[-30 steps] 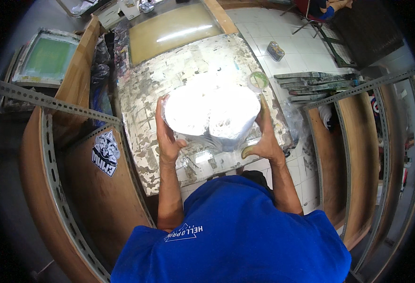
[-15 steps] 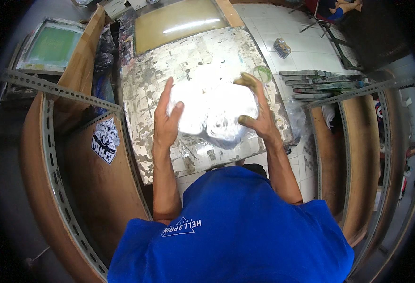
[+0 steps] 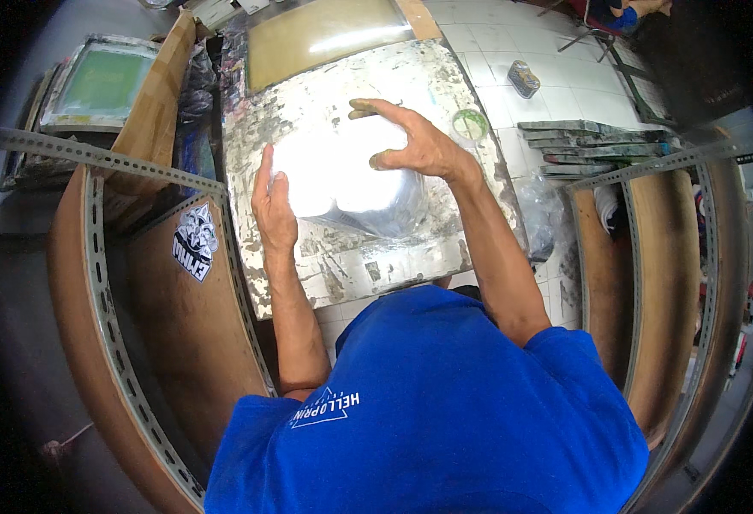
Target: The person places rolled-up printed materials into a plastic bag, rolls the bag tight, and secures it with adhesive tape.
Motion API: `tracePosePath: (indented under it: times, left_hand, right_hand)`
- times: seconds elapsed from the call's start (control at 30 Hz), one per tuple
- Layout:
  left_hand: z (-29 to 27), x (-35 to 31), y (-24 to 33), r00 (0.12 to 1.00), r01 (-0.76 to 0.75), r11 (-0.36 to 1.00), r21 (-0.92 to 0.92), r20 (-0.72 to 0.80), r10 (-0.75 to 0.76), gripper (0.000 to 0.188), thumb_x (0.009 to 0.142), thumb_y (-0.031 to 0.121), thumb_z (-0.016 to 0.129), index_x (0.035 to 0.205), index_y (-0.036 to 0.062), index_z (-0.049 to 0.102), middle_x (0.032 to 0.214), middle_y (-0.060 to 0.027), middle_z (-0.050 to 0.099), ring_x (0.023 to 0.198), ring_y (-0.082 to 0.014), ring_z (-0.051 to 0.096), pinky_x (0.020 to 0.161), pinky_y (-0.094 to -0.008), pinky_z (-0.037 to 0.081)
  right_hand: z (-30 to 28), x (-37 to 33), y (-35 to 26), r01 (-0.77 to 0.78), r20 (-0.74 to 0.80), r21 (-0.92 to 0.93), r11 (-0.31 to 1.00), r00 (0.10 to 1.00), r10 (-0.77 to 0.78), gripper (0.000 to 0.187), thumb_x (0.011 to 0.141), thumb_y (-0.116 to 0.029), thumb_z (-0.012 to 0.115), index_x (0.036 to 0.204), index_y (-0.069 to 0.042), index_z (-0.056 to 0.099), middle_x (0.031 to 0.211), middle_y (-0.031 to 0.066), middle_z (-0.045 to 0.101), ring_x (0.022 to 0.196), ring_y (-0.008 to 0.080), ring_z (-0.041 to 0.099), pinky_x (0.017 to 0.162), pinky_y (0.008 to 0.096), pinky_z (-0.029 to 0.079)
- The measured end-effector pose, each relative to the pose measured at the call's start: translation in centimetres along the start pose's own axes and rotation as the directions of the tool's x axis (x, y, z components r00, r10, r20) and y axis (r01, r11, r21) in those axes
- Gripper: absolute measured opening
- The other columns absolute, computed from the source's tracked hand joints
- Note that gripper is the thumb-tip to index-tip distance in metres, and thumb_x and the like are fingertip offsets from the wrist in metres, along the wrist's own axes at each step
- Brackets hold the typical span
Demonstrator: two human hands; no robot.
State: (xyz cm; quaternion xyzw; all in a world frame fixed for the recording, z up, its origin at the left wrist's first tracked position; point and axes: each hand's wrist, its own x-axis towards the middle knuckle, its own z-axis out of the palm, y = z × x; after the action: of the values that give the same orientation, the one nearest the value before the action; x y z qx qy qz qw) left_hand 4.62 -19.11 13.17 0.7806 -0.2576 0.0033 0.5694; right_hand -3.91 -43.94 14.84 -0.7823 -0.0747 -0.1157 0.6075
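Note:
A bright white bundle [image 3: 376, 184] of two rounded rolls or stacks, wrapped in clear plastic, is on the paint-stained table [image 3: 256, 274]. Glare washes out its top, so what it is made of cannot be told. My left hand [image 3: 275, 210] lies along the bundle's left side, fingers stretched forward and thumb apart. Over its right half reaches my right hand [image 3: 415, 146], with green-stained fingertips, thumb and fingers spread wide in a curve. Both hands look open against the bundle.
A yellowish screen frame [image 3: 325, 43] lies at the table's far end. A round green-rimmed container [image 3: 471, 125] stands by the right edge. Shelving racks [image 3: 599, 283] flank me; dark squeegee-like slats [image 3: 591, 146] lie stacked at right. A green screen [image 3: 98, 81] leans at far left.
The bundle has shifted left and slightly away from me. My right hand has swung left across its top, and my left hand has moved left along with its side.

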Motion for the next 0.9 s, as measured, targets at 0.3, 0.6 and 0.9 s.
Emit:
tracePosePath:
  times: [0.3, 0.6, 0.9]
  left_hand:
    - [-0.2, -0.6, 2.2, 1.0, 0.011, 0.873, 0.488, 0.003, -0.014, 0.066, 0.102, 0.041, 0.04, 0.139, -0.014, 0.039, 0.145, -0.0331, 0.038, 0.136, -0.0435, 0.037, 0.114, -0.0415, 0.029]
    - [2.4, -3.3, 5.0, 0.993, 0.069, 0.874, 0.482, -0.118, -0.013, 0.076, 0.1, 0.053, 0.041, 0.137, -0.0138, 0.042, 0.146, -0.0339, 0.036, 0.139, -0.0446, 0.033, 0.115, -0.0457, 0.026]
    - [1.8, -5.5, 5.1, 0.98, 0.087, 0.95, 0.3, -0.197, -0.028, 0.059, 0.1, 0.033, 0.052, 0.144, -0.0044, 0.039, 0.149, -0.0234, 0.04, 0.139, -0.035, 0.038, 0.11, -0.0433, 0.034]
  right_hand:
    - [-0.9, -0.4, 0.4, 0.031, 0.07, -0.105, 0.994, 0.997, -0.024, 0.078, 0.074, -0.024, 0.067, 0.145, -0.004, 0.042, 0.143, 0.0196, 0.047, 0.131, 0.033, 0.046, 0.111, 0.0423, 0.035]
    - [-5.1, -5.8, 11.3, -0.219, -0.497, -0.049, 0.975, 0.852, 0.166, 0.049, 0.082, -0.01, 0.058, 0.13, 0.002, 0.055, 0.124, 0.0183, 0.061, 0.116, 0.0304, 0.055, 0.101, 0.0391, 0.042]
    - [-7.9, -10.0, 19.4, -0.353, -0.335, -0.73, 0.584, 0.931, 0.144, 0.041, 0.074, 0.0, 0.061, 0.114, -0.004, 0.064, 0.108, 0.0162, 0.064, 0.105, 0.0374, 0.052, 0.094, 0.0475, 0.04]
